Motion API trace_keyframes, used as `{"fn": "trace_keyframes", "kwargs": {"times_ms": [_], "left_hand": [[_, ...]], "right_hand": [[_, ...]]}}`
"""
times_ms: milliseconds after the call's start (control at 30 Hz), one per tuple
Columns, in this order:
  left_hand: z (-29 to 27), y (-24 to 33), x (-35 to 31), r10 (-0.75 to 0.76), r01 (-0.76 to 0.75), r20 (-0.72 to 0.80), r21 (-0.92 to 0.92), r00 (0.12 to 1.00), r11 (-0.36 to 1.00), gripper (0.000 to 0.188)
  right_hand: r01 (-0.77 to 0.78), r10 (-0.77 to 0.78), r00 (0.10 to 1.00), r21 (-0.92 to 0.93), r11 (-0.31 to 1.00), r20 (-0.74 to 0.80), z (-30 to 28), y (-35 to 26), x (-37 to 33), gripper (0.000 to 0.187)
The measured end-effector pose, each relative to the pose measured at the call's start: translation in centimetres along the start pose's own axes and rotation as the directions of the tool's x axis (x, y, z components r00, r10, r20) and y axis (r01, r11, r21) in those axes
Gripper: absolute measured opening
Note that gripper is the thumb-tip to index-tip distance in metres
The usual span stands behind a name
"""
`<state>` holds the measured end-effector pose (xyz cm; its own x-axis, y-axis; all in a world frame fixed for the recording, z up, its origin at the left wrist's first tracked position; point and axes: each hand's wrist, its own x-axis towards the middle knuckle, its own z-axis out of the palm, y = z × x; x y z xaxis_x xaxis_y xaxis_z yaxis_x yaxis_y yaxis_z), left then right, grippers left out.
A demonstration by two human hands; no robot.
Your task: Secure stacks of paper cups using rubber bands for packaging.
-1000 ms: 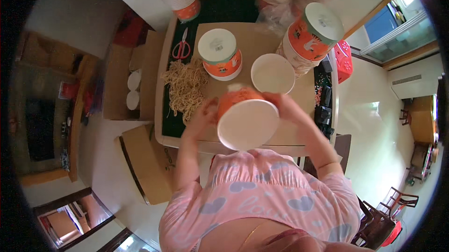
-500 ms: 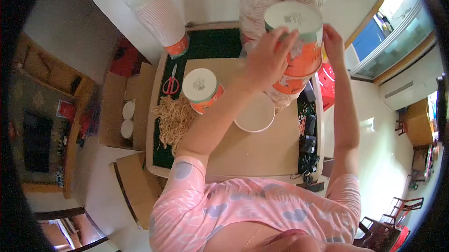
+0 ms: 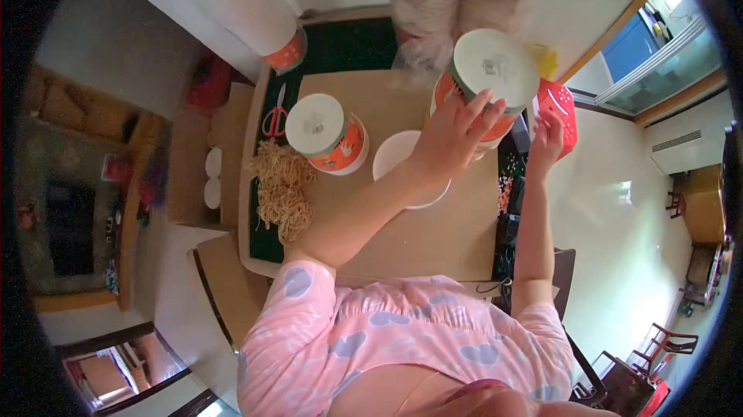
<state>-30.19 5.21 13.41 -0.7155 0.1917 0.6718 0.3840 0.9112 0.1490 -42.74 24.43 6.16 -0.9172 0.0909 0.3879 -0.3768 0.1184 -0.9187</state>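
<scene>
Head view shows me the left hand [image 3: 458, 137], spread fingers touching the bucket stack [image 3: 491, 68] behind and right of the open tub [image 3: 395, 157], and the right hand [image 3: 546, 140], half-curled fingers released, farther right of that tub.

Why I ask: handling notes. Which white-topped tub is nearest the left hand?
The right tub, behind the left hand; the left tub stands beside tan strands.

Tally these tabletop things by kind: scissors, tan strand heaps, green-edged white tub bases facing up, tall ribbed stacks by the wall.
Scissors: 1
Tan strand heap: 1
Green-edged white tub bases: 2
Tall ribbed stacks: 3
Total: 7
</scene>
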Motion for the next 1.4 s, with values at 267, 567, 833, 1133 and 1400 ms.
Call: {"fn": "trace_keyframes", "kwargs": {"times_ms": [267,567,833,1133,1400], "left_hand": [[-4.5,3.1,-11.2,-0.362,0.319,-0.079,-0.326,0.929,0.89,0.064],[-5.0,2.4,-37.2,-0.817,0.822,0.097,-0.103,0.568,0.56,0.021],[-7.0,-6.0,-36.3,-0.949,0.944,0.084,0.102,0.305,0.313,0.017],[-3.4,-12.5,-35.1,-0.989,0.884,0.146,0.46,0.016,0.082,0.022],[-6.3,1.0,-37.3,-0.911,0.971,0.408,0.192,0.054,0.143,0.015]], "right_hand": [[0.442,-0.191,0.626,-0.142,0.886,0.756,3.1,-5.2,-17.2,0.022],[0.671,-0.032,0.284,-0.174,0.721,0.958,5.6,-5.0,-25.7,0.013],[0.603,-0.018,0.344,-0.206,0.771,0.939,6.2,-8.3,-27.5,0.026],[0.462,-0.112,0.419,-0.106,0.88,0.901,5.0,-13.2,-25.0,0.017],[0.192,-0.07,0.454,-0.021,0.981,0.888,2.6,-13.1,-26.1,0.015]]}}
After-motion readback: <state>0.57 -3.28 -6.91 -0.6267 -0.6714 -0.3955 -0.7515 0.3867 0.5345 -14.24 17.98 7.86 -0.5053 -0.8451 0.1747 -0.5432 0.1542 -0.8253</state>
